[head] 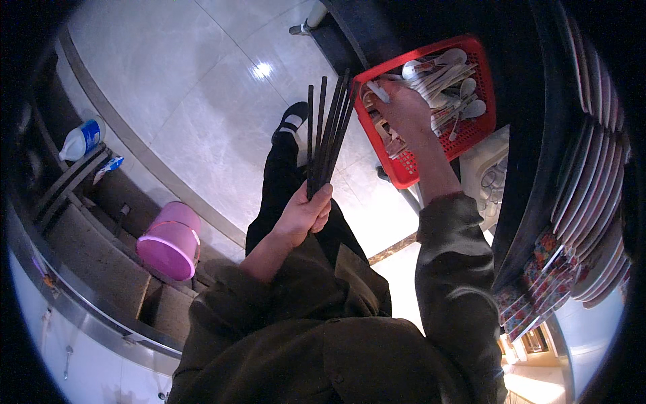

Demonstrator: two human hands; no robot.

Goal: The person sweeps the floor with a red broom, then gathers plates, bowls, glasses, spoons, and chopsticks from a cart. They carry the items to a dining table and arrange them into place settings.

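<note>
Several black chopsticks (330,131) stand fanned out from the closed fist of my left hand (310,207), in front of my body. My right hand (404,108) reaches into a red plastic basket (406,178) at the upper right. A short white piece (378,92) shows at its fingers; whether they grip it is unclear, since the fingertips are partly hidden. White spoons (474,108) and a bundle of light-coloured sticks (444,83) lie in the basket, to the right of that hand.
Stacked plates (590,177) line a dark shelf on the right. Below the basket is a pale tray (479,174) with clear glassware. A pink bucket (169,242) and a white bottle with a blue label (83,137) are on the left. Pale floor tiles (202,101) spread ahead.
</note>
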